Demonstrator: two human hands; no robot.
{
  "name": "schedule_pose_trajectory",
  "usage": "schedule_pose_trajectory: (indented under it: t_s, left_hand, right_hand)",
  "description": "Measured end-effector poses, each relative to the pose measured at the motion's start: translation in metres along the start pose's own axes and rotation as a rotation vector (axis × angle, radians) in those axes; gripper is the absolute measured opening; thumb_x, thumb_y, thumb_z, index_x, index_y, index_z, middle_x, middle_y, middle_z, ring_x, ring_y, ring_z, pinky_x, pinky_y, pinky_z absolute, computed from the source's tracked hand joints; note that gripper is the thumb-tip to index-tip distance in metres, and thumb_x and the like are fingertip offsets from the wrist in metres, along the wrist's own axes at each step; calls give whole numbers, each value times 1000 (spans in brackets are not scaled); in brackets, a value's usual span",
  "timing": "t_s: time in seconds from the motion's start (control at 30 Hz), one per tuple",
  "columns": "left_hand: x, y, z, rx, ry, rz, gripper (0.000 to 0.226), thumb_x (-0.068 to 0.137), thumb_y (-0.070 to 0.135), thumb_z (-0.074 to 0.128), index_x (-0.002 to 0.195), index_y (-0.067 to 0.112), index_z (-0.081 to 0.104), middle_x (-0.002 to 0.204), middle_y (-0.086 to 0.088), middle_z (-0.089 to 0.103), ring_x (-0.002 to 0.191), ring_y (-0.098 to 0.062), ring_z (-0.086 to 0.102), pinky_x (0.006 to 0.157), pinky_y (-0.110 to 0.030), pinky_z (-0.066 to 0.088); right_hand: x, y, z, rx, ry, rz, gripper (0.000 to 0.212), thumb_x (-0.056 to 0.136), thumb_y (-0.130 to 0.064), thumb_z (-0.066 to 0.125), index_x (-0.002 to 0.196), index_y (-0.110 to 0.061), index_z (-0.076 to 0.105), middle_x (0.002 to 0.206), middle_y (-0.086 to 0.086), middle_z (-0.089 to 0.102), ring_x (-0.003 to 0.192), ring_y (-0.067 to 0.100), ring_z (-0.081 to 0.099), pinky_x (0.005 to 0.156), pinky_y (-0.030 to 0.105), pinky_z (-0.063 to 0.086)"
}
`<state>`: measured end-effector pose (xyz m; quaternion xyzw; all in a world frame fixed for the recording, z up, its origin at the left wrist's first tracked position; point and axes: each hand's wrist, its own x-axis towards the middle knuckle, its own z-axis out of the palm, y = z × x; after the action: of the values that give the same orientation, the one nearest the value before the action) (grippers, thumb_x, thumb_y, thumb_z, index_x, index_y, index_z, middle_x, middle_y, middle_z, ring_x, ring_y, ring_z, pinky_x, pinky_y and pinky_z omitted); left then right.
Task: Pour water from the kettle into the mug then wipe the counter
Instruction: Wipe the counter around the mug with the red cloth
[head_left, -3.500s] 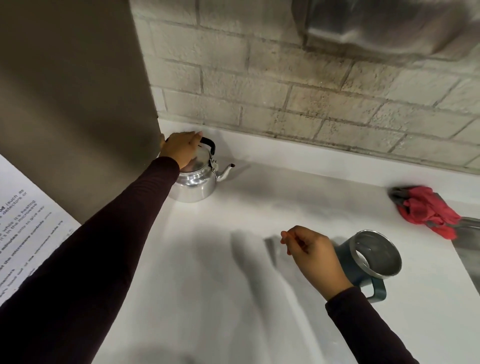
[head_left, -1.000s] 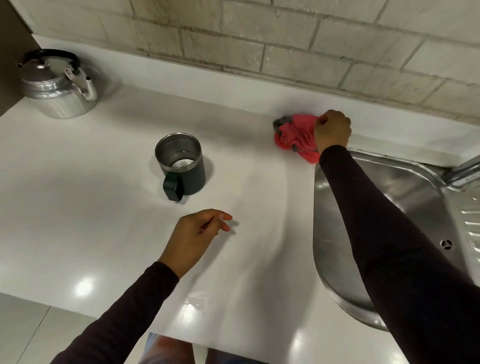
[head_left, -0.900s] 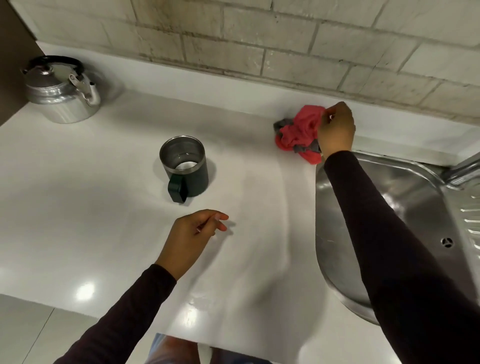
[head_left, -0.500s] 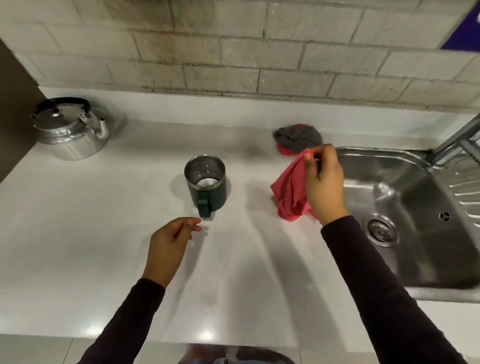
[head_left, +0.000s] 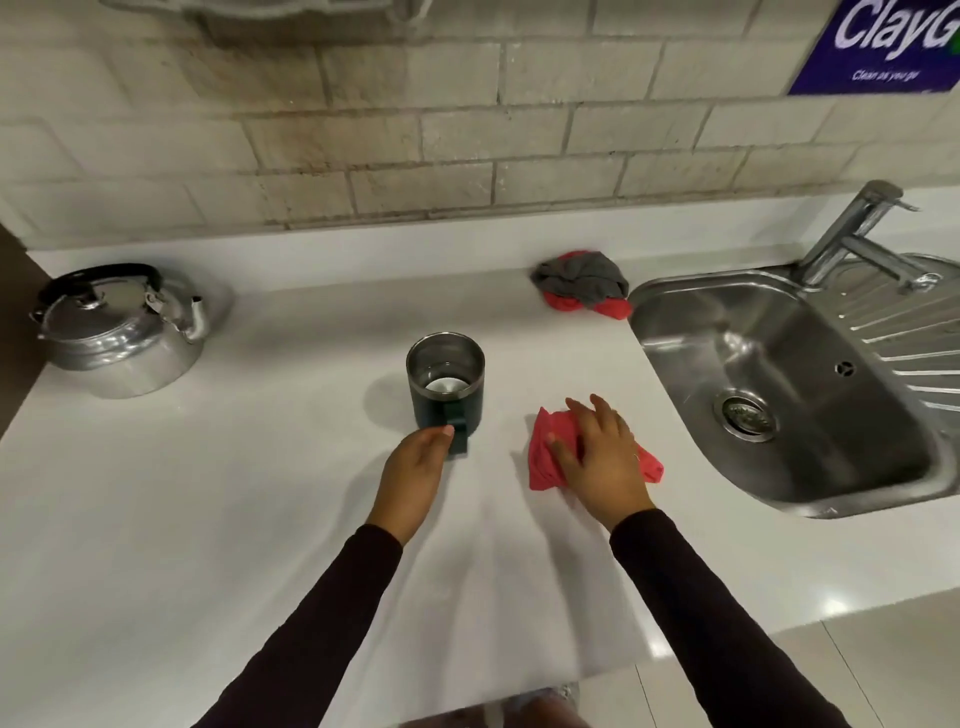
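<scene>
A silver kettle (head_left: 120, 332) with a black handle stands upright at the far left of the white counter (head_left: 208, 509). A dark green mug (head_left: 448, 384) with a steel inside stands mid-counter, its handle towards me. My left hand (head_left: 415, 467) is at the mug's handle, fingers curled around it. To the right, my right hand (head_left: 597, 452) presses flat on a red cloth (head_left: 543, 457) that lies on the counter.
A steel sink (head_left: 789, 384) with a tap (head_left: 852, 234) fills the right side. A grey and red rag (head_left: 582, 280) lies at the back next to the sink. A brick wall rises behind; the counter's front edge is close to me.
My right hand lifted the red cloth from the back of the counter, carried it forward and pressed it down right of the mug. My left hand moved up to the mug's handle.
</scene>
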<state>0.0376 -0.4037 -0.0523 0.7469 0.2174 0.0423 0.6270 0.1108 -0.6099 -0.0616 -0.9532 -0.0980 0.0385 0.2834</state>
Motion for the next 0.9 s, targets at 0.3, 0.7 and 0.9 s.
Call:
schedule_pose_trajectory:
  t_s: [0.3,0.7,0.9]
  left_hand:
    - [15,7,18,-205,-63,-37,36,96,33,43,69,22,64,77,7,68,86,-8,63,83,-22,43]
    - [22,-5,25,-164,144,-33,40,97,22,44,58,14,41,64,0,49,66,-12,47,63,-8,40]
    - [11,-3,2,-159,199,-8,40,96,20,46,57,15,39,61,4,49,68,-12,51,67,-12,41]
  right_hand:
    - [-6,17,37,-320,-124,-37,66,83,-68,39,143,-51,16,161,-5,0,143,43,-14,103,74,-11]
    - [44,34,36,-293,-209,-211,58,94,-38,43,147,-40,19,160,1,10,144,39,4,113,66,-1]
    - [115,13,43,-100,-217,-235,49,97,-29,37,145,-35,30,156,3,22,144,32,10,115,55,2]
